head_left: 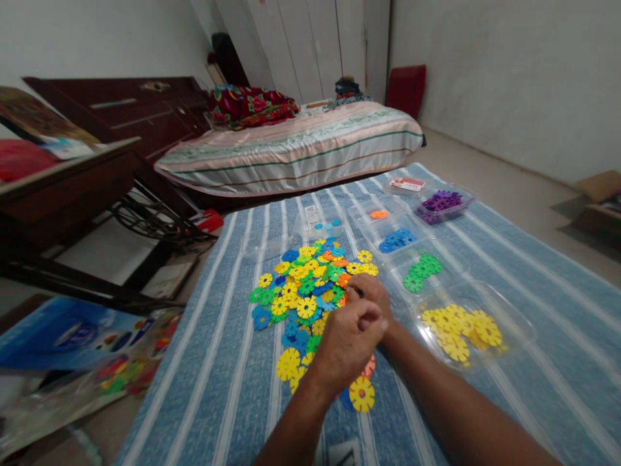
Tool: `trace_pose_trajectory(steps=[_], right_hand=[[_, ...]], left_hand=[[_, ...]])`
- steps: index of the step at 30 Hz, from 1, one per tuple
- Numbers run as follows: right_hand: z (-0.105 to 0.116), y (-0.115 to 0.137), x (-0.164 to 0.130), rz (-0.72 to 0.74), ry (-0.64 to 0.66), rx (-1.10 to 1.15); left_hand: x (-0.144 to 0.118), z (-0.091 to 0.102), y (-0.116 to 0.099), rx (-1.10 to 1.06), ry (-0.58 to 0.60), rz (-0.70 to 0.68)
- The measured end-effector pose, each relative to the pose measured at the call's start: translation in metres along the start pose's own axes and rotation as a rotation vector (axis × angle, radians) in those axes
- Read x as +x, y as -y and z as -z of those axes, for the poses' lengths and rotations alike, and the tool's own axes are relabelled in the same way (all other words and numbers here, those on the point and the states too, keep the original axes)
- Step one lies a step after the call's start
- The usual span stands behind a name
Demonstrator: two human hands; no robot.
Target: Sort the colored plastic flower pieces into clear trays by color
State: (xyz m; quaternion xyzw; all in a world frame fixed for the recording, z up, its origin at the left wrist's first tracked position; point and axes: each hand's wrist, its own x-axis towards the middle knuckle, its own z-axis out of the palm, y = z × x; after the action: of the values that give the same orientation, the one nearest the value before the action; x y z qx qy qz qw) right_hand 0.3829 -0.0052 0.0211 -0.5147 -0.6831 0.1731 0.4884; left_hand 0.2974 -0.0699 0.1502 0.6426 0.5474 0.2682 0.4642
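Note:
A loose heap of notched plastic discs (pixel 298 285) in yellow, green, blue and orange lies on the striped cloth. My right hand (pixel 372 296) is at the heap's right edge, its fingers curled beside an orange disc (pixel 343 280); whether they grip anything is hidden. Crossing in front of it, my left hand (pixel 352 340) has its fingers bent in and closed, and what they hold, if anything, does not show. Yellow discs (pixel 456 330) lie in a clear container (pixel 519 323) to the right of my forearms. Below my left hand rests a single yellow disc (pixel 361 394).
Further clear containers hold green discs (pixel 422 272), blue discs (pixel 398 241), an orange disc (pixel 378 214) and purple discs (pixel 440 204). Light blue discs (pixel 327 225) sit in another at the back. A bed (pixel 291 152) stands beyond; a dark wooden table (pixel 72 175) is at left.

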Motion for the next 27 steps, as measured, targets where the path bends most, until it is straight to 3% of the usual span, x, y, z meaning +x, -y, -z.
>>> trace_pose_trajectory(steps=[4,9,13,21,27], right_hand=[[0.003,0.003,0.005,-0.019,-0.013,0.057],[0.004,0.005,0.005,-0.02,-0.012,0.074],[0.004,0.005,0.005,-0.023,-0.016,0.065],[0.003,0.002,0.005,-0.023,-0.009,0.075],[0.002,-0.001,0.003,-0.034,0.009,0.081]], left_hand=[[-0.012,0.016,0.032,0.033,-0.135,0.058],[-0.034,0.039,0.068,0.087,-0.432,0.152],[-0.053,0.055,0.088,0.074,-0.589,0.23],[-0.064,0.062,0.119,0.039,-0.797,0.306],[-0.059,0.057,0.145,0.095,-0.842,0.216]])
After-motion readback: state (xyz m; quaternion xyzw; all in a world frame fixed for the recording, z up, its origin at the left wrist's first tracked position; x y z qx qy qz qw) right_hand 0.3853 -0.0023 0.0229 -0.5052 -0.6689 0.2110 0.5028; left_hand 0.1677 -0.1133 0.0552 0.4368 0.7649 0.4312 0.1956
